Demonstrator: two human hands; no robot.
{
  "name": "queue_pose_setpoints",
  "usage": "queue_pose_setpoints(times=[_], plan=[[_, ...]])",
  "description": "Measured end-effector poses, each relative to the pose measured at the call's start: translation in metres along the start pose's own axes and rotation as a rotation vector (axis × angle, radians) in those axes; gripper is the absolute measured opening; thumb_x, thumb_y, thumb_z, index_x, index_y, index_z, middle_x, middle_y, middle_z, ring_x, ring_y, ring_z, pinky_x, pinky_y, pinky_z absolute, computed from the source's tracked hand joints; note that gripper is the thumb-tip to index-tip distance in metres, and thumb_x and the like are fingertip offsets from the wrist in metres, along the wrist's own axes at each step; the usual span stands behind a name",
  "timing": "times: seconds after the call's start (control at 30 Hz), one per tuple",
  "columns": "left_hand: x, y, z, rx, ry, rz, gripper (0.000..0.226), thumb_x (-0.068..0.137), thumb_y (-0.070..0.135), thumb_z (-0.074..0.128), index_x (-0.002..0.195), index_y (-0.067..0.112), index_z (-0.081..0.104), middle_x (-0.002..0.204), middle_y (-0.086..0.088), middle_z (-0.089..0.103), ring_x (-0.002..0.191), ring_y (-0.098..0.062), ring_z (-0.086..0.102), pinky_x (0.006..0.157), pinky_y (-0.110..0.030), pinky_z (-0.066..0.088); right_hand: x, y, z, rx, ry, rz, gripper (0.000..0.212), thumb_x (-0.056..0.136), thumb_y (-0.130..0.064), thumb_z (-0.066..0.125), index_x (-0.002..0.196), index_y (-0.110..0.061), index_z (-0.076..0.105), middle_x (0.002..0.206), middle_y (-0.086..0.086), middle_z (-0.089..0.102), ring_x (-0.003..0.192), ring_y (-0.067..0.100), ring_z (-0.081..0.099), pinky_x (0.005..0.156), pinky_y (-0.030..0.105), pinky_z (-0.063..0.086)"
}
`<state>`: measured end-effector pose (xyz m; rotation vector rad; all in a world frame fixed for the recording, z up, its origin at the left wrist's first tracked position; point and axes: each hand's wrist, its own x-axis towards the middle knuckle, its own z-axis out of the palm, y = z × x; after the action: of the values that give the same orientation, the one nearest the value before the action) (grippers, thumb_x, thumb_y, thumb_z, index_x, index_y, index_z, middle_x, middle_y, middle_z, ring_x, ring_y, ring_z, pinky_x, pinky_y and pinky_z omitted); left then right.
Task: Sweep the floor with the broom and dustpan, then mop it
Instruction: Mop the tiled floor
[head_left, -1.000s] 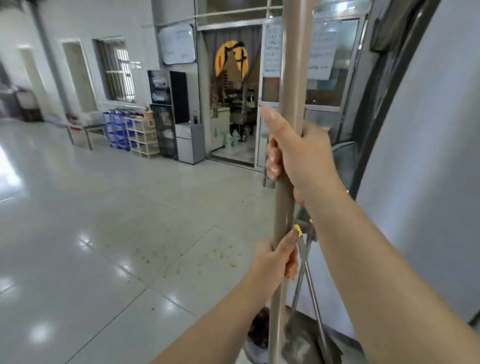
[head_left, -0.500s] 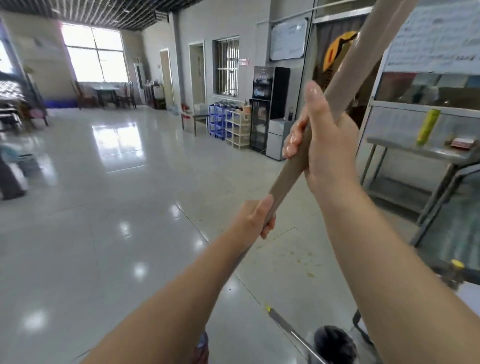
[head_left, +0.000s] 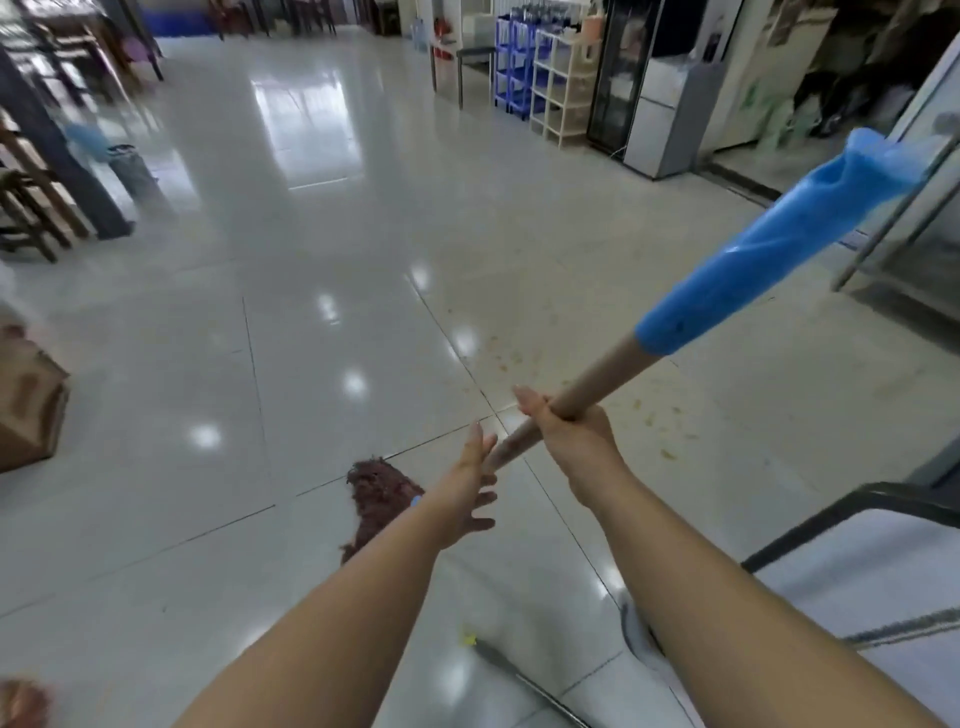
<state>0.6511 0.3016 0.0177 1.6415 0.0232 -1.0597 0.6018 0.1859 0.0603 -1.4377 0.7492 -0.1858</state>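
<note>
Glossy tiled floor (head_left: 322, 291) fills my view now, where a second ago I faced the doorway. My broom (head_left: 587, 395) runs long from its blue sleeve up right down to the dark bristles (head_left: 382, 493) at lower left, on the tile. My right hand (head_left: 571, 436) is clamped round the shaft; my left hand (head_left: 470, 493), lower and nearer the bristles, has its fingers spread, thumb just touching the handle, where before it gripped. Orange crumbs (head_left: 644, 410) lie right of the shaft.
</note>
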Motion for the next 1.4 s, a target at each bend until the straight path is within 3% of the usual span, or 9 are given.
queue_pose_setpoints(times=[0.27, 0.47, 0.6, 0.73, 0.87, 0.93, 1.03, 1.13, 1.4], plan=[[0.038, 0.021, 0.025, -0.152, 0.050, 0.021, 0.062, 0.085, 0.071, 0.016, 0.137, 0.044, 0.037, 0.123, -0.007, 0.054, 0.114, -0.020, 0.050, 0.082, -0.037, 0.048, 0.054, -0.005, -0.005, -0.057, -0.019, 0.006, 0.027, 0.070, -0.050, 0.073, 0.072, -0.026, 0.061, 0.071, -0.017, 0.065, 0.068, -0.009, 0.056, 0.057, 0.012, 0.035], [0.055, 0.041, 0.006, -0.198, -0.047, -0.015, 0.062, 0.084, 0.073, 0.019, 0.136, 0.043, 0.034, 0.124, -0.006, 0.054, 0.107, -0.018, 0.053, 0.072, -0.035, 0.050, 0.064, -0.020, 0.010, -0.048, 0.071, -0.019, 0.040, 0.071, -0.053, 0.070, 0.089, -0.018, 0.068, 0.077, -0.010, 0.067, 0.071, -0.001, 0.059, 0.058, 0.015, 0.036], [0.061, 0.058, -0.014, -0.197, -0.107, 0.020, 0.065, 0.082, 0.074, 0.019, 0.135, 0.041, 0.039, 0.126, -0.010, 0.054, 0.108, -0.019, 0.054, 0.076, -0.037, 0.051, 0.064, -0.033, 0.033, -0.050, 0.071, -0.017, 0.033, 0.073, -0.051, 0.069, 0.069, -0.019, 0.066, 0.054, -0.012, 0.067, 0.049, -0.006, 0.061, 0.055, 0.015, 0.034], [0.062, 0.080, -0.045, -0.230, -0.085, 0.036, 0.064, 0.083, 0.072, 0.028, 0.130, 0.033, 0.045, 0.126, -0.011, 0.053, 0.113, -0.020, 0.051, 0.077, -0.036, 0.049, 0.067, -0.056, 0.070, -0.001, 0.035, -0.086, 0.032, 0.078, -0.052, 0.064, 0.086, -0.021, 0.060, 0.069, -0.011, 0.068, 0.065, -0.002, 0.062, 0.058, 0.015, 0.034], [0.061, 0.099, -0.082, -0.281, -0.017, 0.066, 0.061, 0.083, 0.070, 0.037, 0.126, 0.028, 0.049, 0.128, -0.005, 0.052, 0.116, -0.020, 0.050, 0.081, -0.036, 0.046, 0.064, -0.070, 0.108, -0.072, -0.026, -0.223, 0.018, 0.085, -0.045, 0.059, 0.080, -0.028, 0.057, 0.079, -0.015, 0.064, 0.065, -0.013, 0.059, 0.052, 0.004, 0.041], [0.061, 0.110, -0.102, -0.326, 0.020, 0.055, 0.055, 0.083, 0.068, 0.039, 0.117, 0.026, 0.049, 0.126, -0.014, 0.052, 0.115, -0.022, 0.049, 0.084, -0.038, 0.046, 0.064, -0.077, 0.119, -0.032, -0.077, -0.263, 0.012, 0.088, -0.038, 0.058, 0.079, -0.030, 0.060, 0.080, -0.018, 0.066, 0.072, -0.014, 0.061, 0.064, 0.003, 0.044], [0.062, 0.127, -0.132, -0.380, 0.034, 0.004, 0.050, 0.083, 0.063, 0.043, 0.111, 0.023, 0.047, 0.116, -0.024, 0.053, 0.103, -0.029, 0.051, 0.080, -0.038, 0.047, 0.073, -0.088, 0.132, 0.049, -0.119, -0.192, 0.023, 0.091, -0.046, 0.048, 0.085, -0.028, 0.061, 0.090, -0.009, 0.065, 0.093, 0.007, 0.062, 0.085, 0.025, 0.048], [0.063, 0.140, -0.156, -0.424, 0.013, -0.046, 0.048, 0.086, 0.055, 0.044, 0.116, 0.018, 0.047, 0.101, -0.026, 0.053, 0.079, -0.033, 0.053, 0.071, -0.038, 0.047, 0.087, -0.097, 0.149, 0.120, -0.151, -0.078, 0.039, 0.092, -0.054, 0.041, 0.089, -0.021, 0.061, 0.093, -0.001, 0.066, 0.095, 0.015, 0.063, 0.086, 0.030, 0.049], [0.060, 0.158, -0.216, -0.665, 0.068, -0.006, 0.023, 0.084, 0.030, 0.056, 0.090, 0.009, 0.049, 0.106, -0.023, 0.040, 0.105, -0.041, 0.047, 0.089, -0.047, 0.044, 0.151, -0.097, 0.200, 0.256, -0.345, 0.166, 0.059, 0.093, -0.060, 0.032, 0.088, -0.011, 0.065, 0.080, 0.006, 0.073, 0.084, 0.019, 0.067, 0.079, 0.031, 0.052]])
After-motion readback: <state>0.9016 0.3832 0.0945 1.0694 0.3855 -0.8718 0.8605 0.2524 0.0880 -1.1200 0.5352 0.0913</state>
